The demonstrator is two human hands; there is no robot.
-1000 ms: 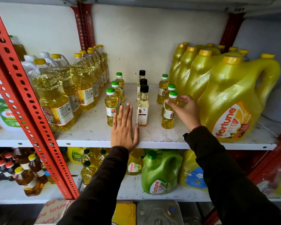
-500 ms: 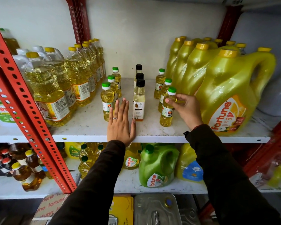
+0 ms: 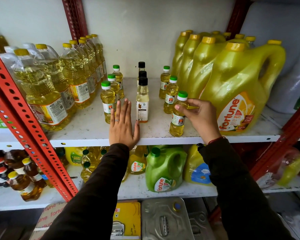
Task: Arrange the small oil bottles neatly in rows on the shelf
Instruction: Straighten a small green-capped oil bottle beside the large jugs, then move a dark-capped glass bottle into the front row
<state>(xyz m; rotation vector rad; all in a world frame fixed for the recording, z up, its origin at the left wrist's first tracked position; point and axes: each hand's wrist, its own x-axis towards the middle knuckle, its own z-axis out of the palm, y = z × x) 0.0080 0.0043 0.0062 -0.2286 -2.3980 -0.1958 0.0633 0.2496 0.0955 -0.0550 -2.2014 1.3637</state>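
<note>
the small oil bottles stand in three short rows on the white shelf (image 3: pixel 87 134), between the big clear bottles (image 3: pixel 42 94) and the yellow jugs (image 3: pixel 235 94): a left row of green caps, a middle row of black caps (image 3: pixel 142 99), and a right row of green caps. the right hand (image 3: pixel 196 115) has its fingers (image 3: pixel 179 107) pinched on the shoulder of the front right bottle (image 3: pixel 177 116), which sits near the shelf edge, a little out of line with the two behind it. the left hand (image 3: pixel 123 125) lies flat and released on the shelf, fingers straight, between the left and middle rows, gripping nothing. these bottles look light, stiff plastic, narrow and tall, so likely easy to tip and perhaps slick; a hold at the shoulder, just under the cap, seems safest, sliding rather than lifting
</note>
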